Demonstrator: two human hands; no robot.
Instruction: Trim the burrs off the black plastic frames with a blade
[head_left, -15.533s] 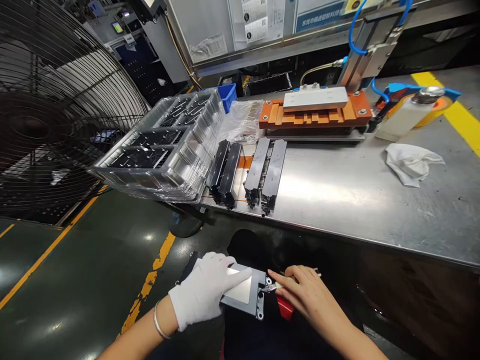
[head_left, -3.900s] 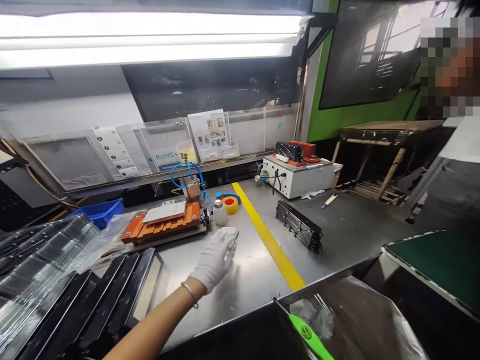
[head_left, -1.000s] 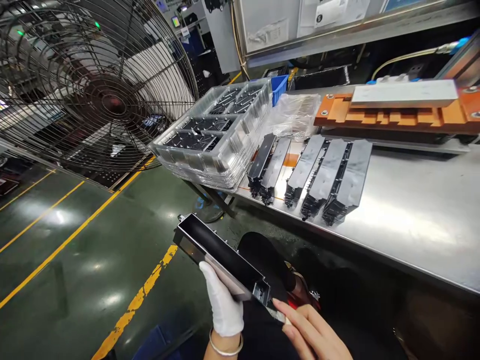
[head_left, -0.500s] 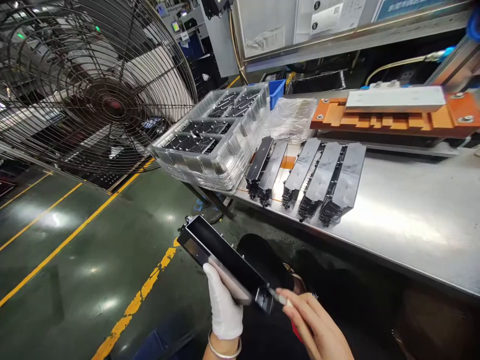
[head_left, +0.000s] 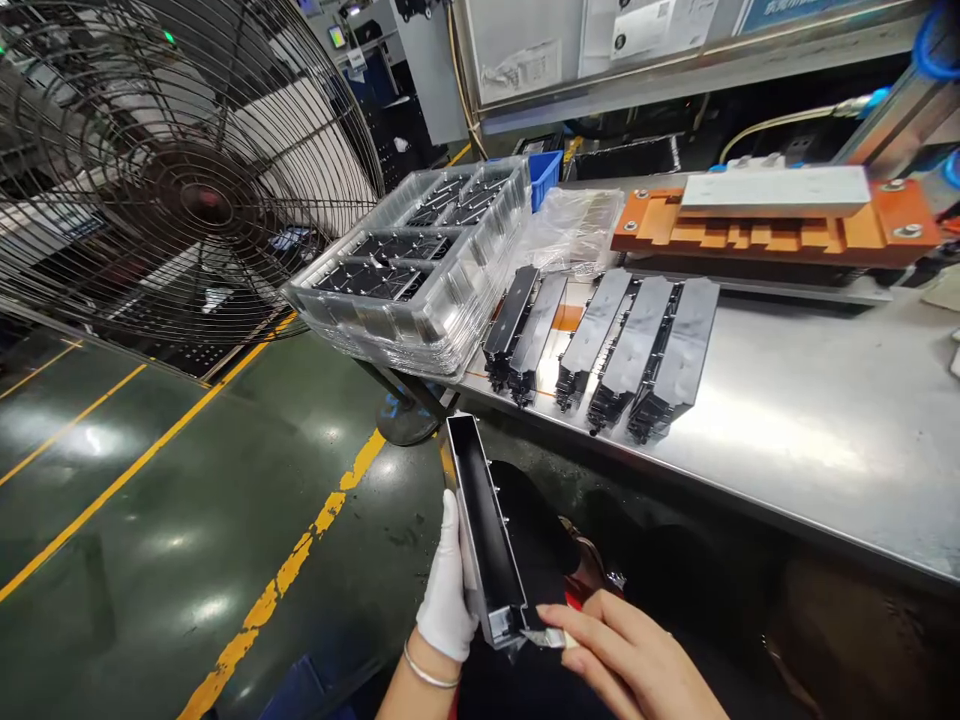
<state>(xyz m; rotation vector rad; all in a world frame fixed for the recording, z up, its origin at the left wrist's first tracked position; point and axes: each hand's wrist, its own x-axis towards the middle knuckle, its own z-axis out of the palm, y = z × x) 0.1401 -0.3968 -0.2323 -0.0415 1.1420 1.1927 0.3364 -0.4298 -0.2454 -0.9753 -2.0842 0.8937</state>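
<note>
My left hand (head_left: 448, 590), in a white glove, is closed around the left side of a long black plastic housing (head_left: 487, 510). The housing has an open trough facing up and tilts toward me, with small pegs along its right edge. My right hand (head_left: 630, 650), bare, pinches a small knife (head_left: 551, 637) with a pale handle and a short metal blade. The blade tip is at the housing's near right corner; whether it touches cannot be made out. Several similar black housings (head_left: 637, 340) stand in a row on the metal table (head_left: 810, 400) beyond my hands.
A stack of clear plastic trays (head_left: 442, 320) holding black parts stands at the table's left end. Behind are a blue bin (head_left: 545, 178) and clear plastic bags (head_left: 574, 230). An orange fixture (head_left: 765, 235) with a metal block is at the back right. A large caged fan (head_left: 202, 200) stands left.
The housing has turned from a slant to nearly lengthwise, its far end swinging right. The knife has shifted to the near right corner, and the whole view has moved slightly.
</note>
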